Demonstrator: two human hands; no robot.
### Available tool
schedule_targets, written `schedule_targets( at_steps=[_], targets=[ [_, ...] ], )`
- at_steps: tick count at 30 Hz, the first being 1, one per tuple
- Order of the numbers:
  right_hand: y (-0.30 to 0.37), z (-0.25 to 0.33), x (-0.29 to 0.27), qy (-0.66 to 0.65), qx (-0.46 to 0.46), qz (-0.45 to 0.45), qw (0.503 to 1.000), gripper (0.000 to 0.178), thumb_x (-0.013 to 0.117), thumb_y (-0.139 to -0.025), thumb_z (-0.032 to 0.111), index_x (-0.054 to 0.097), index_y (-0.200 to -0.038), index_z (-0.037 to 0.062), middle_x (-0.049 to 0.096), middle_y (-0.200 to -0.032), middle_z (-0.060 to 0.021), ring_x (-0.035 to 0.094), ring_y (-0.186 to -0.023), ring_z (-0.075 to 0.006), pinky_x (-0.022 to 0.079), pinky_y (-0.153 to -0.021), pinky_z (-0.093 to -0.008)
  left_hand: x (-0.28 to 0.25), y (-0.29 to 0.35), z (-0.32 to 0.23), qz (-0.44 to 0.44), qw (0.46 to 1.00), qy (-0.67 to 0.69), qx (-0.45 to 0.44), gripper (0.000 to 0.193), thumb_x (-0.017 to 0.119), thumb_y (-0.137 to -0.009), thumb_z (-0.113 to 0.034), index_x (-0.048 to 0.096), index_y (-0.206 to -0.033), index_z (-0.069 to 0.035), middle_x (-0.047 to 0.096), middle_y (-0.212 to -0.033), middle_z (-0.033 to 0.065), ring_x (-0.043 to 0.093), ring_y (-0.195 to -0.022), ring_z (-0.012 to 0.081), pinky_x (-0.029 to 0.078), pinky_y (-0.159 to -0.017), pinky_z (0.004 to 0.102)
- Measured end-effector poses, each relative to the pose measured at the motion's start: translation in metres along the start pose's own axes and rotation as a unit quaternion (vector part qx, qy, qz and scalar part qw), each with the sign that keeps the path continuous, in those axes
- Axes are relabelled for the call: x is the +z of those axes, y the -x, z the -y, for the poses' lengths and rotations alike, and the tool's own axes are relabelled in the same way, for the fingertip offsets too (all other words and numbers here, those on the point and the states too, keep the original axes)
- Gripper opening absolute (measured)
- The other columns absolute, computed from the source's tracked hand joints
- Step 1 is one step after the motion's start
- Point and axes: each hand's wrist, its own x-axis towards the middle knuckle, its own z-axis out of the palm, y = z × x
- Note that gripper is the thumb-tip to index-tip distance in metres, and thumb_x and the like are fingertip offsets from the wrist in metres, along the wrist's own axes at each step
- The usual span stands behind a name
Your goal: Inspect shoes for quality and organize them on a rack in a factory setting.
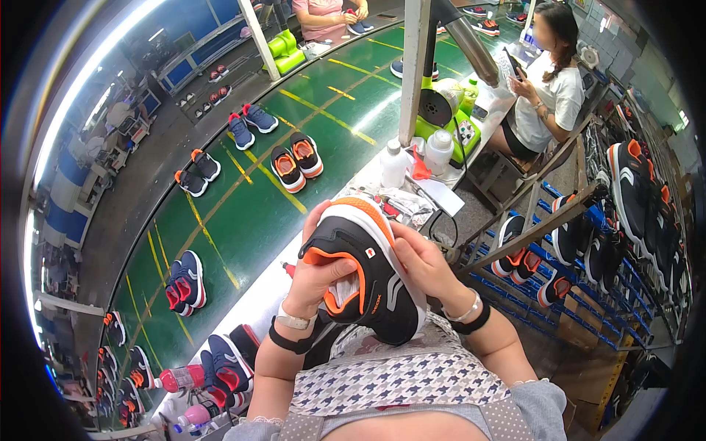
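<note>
Left hand (318, 276): gripping, thumb inside the collar (359, 281). Black-orange shoe (378, 275): held between both hands before the apron (397, 386); I judge it light, soft-uppered, stiffer-soled, best held at collar and sole (368, 213). Right hand (426, 266): gripping the sole edge.

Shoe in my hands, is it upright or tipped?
Tipped: the shoe turns its opening left, where the left hand hooks a thumb inside, and its white sole right, against the right hand.

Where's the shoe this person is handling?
At the centre of the head view, the shoe is held between the left hand and right hand, in front of the apron.
</note>
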Motion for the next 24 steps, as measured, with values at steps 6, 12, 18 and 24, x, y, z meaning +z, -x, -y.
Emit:
schedule_targets(
  at_steps=[6, 12, 18, 24],
  targets=[
    [-0.012, 0.004, 0.019, 0.044, -0.026, -0.026, 0.998, 0.042, 0.042, -0.094, 0.030, 0.043, -0.123, 0.0002, 0.056, -0.085, -0.0014, 0.048, -0.074, -0.0048, 0.041, -0.067, -0.0203, 0.009, 0.011, -0.006, -0.011, 0.997, -0.061, 0.039, 0.094, 0.074, -0.062, 0.005, 0.017, -0.135, -0.011, 0.052, -0.111, 0.0107, 0.056, -0.098, 0.0188, 0.047, -0.084, 0.0303],
    [-0.013, 0.003, 0.021, -0.002, -0.041, -0.002, 0.999, 0.043, 0.042, -0.093, 0.030, 0.043, -0.125, 0.0001, 0.057, -0.090, -0.0019, 0.048, -0.076, -0.0041, 0.042, -0.068, -0.0190, 0.005, 0.015, -0.012, -0.012, 0.996, -0.074, 0.040, 0.094, 0.074, -0.062, 0.006, 0.017, -0.135, -0.010, 0.053, -0.109, 0.0112, 0.056, -0.098, 0.0193, 0.048, -0.083, 0.0306],
    [-0.014, 0.003, 0.021, 0.038, -0.046, 0.003, 0.998, 0.045, 0.041, -0.093, 0.031, 0.041, -0.126, 0.0003, 0.060, -0.099, -0.0093, 0.055, -0.088, -0.0118, 0.043, -0.077, -0.0254, 0.005, 0.013, -0.013, -0.022, 0.998, -0.054, 0.036, 0.095, 0.073, -0.061, 0.007, 0.016, -0.135, -0.011, 0.053, -0.109, 0.0116, 0.056, -0.097, 0.0198, 0.048, -0.083, 0.0305],
    [-0.019, 0.000, 0.024, 0.077, -0.054, -0.033, 0.995, 0.043, 0.038, -0.094, 0.034, 0.043, -0.118, -0.0004, 0.059, -0.097, -0.0150, 0.057, -0.089, -0.0202, 0.043, -0.077, -0.0301, 0.012, 0.007, -0.014, -0.025, 0.996, -0.080, 0.009, 0.094, 0.073, -0.062, 0.007, 0.015, -0.134, -0.011, 0.053, -0.108, 0.0117, 0.056, -0.098, 0.0202, 0.047, -0.083, 0.0310]
  ],
)
